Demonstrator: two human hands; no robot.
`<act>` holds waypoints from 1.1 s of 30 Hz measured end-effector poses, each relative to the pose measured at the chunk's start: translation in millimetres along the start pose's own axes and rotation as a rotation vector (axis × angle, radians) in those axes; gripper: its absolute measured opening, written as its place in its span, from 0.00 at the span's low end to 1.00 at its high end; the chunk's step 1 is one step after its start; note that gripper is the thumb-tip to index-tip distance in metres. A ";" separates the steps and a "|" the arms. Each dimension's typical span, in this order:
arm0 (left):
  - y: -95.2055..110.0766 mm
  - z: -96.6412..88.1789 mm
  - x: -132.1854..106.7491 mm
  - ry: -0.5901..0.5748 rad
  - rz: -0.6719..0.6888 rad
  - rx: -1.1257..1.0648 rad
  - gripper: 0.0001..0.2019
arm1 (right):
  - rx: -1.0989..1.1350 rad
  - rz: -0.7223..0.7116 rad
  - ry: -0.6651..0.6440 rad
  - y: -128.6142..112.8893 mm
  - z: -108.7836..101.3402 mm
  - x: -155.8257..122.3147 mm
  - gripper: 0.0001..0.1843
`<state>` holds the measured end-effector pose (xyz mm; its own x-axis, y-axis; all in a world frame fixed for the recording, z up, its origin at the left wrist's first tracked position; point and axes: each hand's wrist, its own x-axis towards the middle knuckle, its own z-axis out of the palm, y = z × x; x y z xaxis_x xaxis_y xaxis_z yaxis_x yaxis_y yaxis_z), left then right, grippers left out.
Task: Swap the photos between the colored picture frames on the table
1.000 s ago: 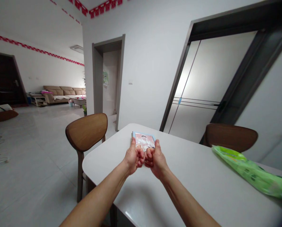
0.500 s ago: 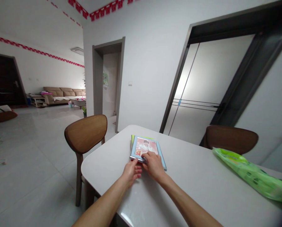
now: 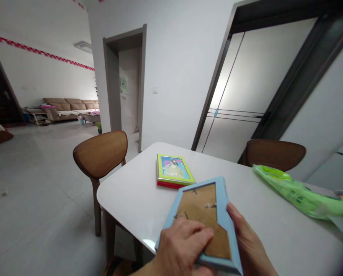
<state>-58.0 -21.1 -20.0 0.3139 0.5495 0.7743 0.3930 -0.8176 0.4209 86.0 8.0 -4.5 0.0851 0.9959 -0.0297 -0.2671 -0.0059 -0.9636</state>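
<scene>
A light-blue picture frame [image 3: 203, 214] is held tilted above the near part of the table, its brown backing board and small metal clips turned up to me. My left hand [image 3: 184, 245] is closed at its lower left, with fingers lying over the backing. At the right edge, my right hand [image 3: 247, 239] grips the border; some of its fingers are hidden behind the frame. Beyond them a lime-green picture frame [image 3: 175, 170], with a picture of a figure in a pale dress, rests on top of something red [image 3: 171, 184].
The white table [image 3: 131, 199] has rounded corners. A green plastic bag [image 3: 300, 197] lies on its right side. One wooden chair [image 3: 102, 153] stands at the left, another chair [image 3: 276, 153] at the far right. A sofa [image 3: 70, 107] is in the room behind.
The light-blue frame has been lifted off the stack, brought nearer to me and turned back side up. The lime-green frame beneath now shows. My view has tipped down slightly.
</scene>
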 end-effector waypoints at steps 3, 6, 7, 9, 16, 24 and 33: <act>-0.7 11.9 -21.6 -0.068 0.157 0.213 0.19 | 0.073 0.205 -0.087 12.0 -10.1 -11.4 0.28; -7.0 23.4 -40.2 -0.146 0.161 0.338 0.24 | 0.009 0.268 -0.184 27.7 -17.9 -7.3 0.28; -9.1 26.6 -45.1 -0.176 0.162 0.367 0.24 | -0.041 0.262 -0.208 32.3 -19.8 -4.0 0.28; -12.9 32.0 -52.4 -0.233 0.166 0.417 0.22 | -0.202 0.200 -0.223 40.6 -23.1 4.0 0.29; -18.7 45.0 -60.3 -0.285 0.211 0.520 0.09 | -1.068 -0.091 -0.056 74.2 -40.0 24.9 0.33; -22.2 44.0 -65.8 -0.465 0.156 0.428 0.09 | -1.361 -0.249 -0.112 75.0 -39.8 21.4 0.24; -69.6 -13.0 -46.2 -0.381 -0.602 0.330 0.26 | -1.522 -0.316 -0.172 69.3 -27.7 31.8 0.15</act>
<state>-111.1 8.3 -78.8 0.2167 0.9518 0.2170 0.8076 -0.2996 0.5080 96.8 36.7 -79.6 -0.1870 0.9715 0.1455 0.9342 0.2216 -0.2795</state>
